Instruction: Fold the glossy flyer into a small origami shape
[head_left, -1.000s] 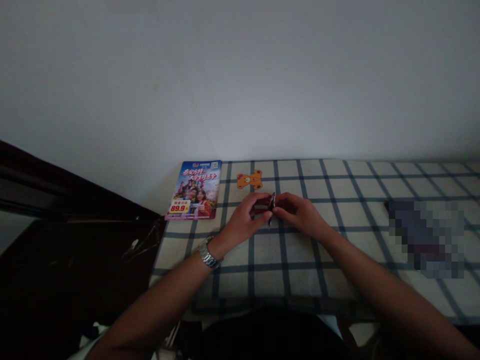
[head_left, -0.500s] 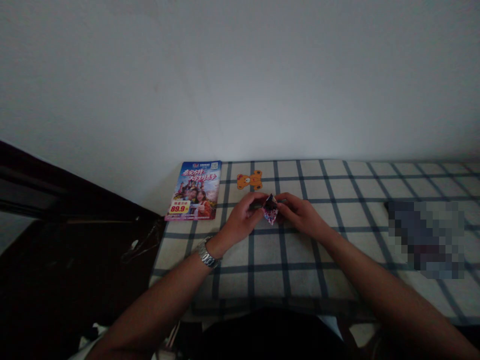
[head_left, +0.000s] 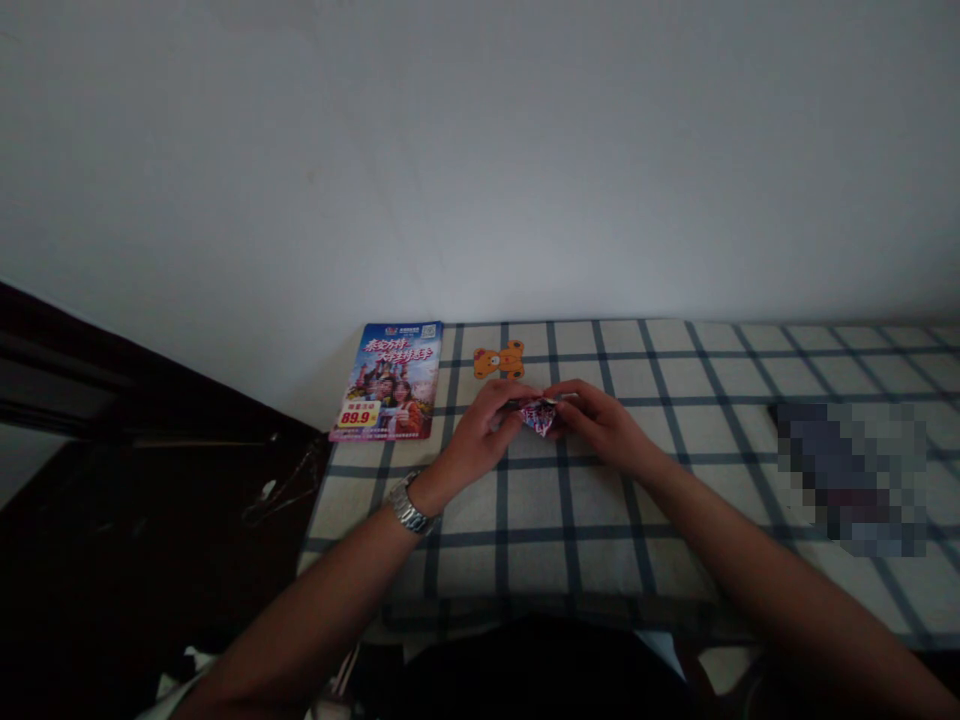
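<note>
A small folded paper (head_left: 538, 416) with a pink and purple print is held between both hands above the checked cloth. Its lower part narrows to a point facing me. My left hand (head_left: 491, 425) pinches its left side, thumb below and fingers above; a silver watch (head_left: 410, 503) is on that wrist. My right hand (head_left: 600, 425) grips the right side with thumb and forefinger. The fingertips cover part of the paper's upper edge. Beyond my left hand lies a flat orange bear cutout (head_left: 499, 360).
A stack of printed flyers (head_left: 386, 385) lies at the left end of the table (head_left: 697, 390), which a checked cloth covers. To the right is a blurred-out dark flat object (head_left: 840, 480). A white wall (head_left: 525, 160) rises behind the table. The floor at left is dark.
The folded paper's open, dark upper mouth has closed, and the paper now looks flatter and wider. Both hands have shifted slightly around it. The flyers and the bear cutout have stayed put.
</note>
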